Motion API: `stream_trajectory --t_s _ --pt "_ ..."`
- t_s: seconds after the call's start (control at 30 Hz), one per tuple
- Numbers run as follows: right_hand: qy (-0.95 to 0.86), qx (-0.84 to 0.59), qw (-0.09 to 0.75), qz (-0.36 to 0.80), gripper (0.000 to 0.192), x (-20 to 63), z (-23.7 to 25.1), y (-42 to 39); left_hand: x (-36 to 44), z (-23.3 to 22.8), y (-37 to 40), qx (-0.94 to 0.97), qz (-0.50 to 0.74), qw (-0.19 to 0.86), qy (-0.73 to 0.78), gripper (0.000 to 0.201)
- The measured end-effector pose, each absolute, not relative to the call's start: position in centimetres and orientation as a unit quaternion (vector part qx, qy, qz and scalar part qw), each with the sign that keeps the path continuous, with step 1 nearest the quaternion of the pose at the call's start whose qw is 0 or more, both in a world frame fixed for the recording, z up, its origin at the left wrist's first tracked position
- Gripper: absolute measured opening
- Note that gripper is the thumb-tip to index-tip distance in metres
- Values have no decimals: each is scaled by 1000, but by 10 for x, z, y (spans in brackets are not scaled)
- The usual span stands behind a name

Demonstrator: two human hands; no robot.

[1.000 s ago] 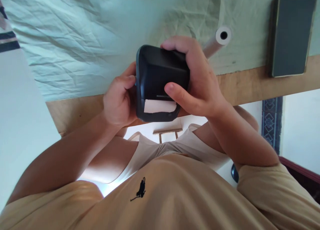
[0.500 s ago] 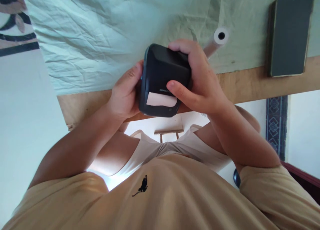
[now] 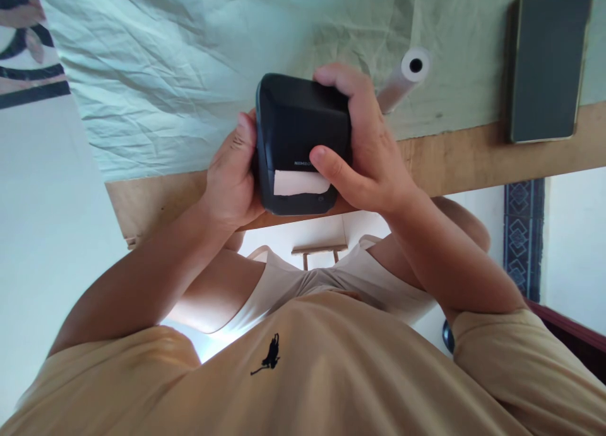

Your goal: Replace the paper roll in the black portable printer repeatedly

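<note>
While both hands clasp it above the desk's near edge, the black printer sits between them, its paper strip facing the person. The left hand has its grip closed round the left side; the right hand wraps the right side, thumb beside the strip. A paper roll lies just behind, a phone at the right edge, on a green cloth.

A home room, wooden table under a creased green cloth, patterned wall tiles, a phone
</note>
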State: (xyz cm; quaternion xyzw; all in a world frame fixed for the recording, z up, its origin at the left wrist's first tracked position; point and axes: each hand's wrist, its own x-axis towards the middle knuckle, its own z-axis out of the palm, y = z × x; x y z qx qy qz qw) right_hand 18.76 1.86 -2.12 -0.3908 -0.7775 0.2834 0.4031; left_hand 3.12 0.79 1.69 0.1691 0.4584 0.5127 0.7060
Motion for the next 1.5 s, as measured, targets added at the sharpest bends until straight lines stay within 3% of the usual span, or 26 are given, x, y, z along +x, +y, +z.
stream_trajectory --t_s 0.2,0.37,0.53,0.67,0.83,1.0,1.2,1.43,1.5 --pt "-782 -416 395 243 57 183 -24 17 24 13 9 186 495 710 465 40" --pt "-790 -415 385 235 60 181 -24 15 33 16 8 189 554 656 477 31" --pt "-781 -414 385 266 61 181 -24 14 34 11 4 213 575 635 470 38" --pt "-785 -412 361 288 72 184 -24 17 19 -5 2 243 569 624 477 36" --pt "-811 -432 300 256 86 196 -13 19 5 -16 6 282 489 734 377 46" --pt "-795 -493 285 209 85 204 9 14 -1 -21 7 376 482 737 288 42" --pt "-798 -485 255 251 93 206 16 15 -6 -29 8 388 455 736 316 62" --pt "-787 -462 256 319 93 211 10 20 -1 -23 7 381 461 732 327 47" --pt "-771 -465 258 351 96 211 10 20 -1 -24 8 358 458 740 338 54"
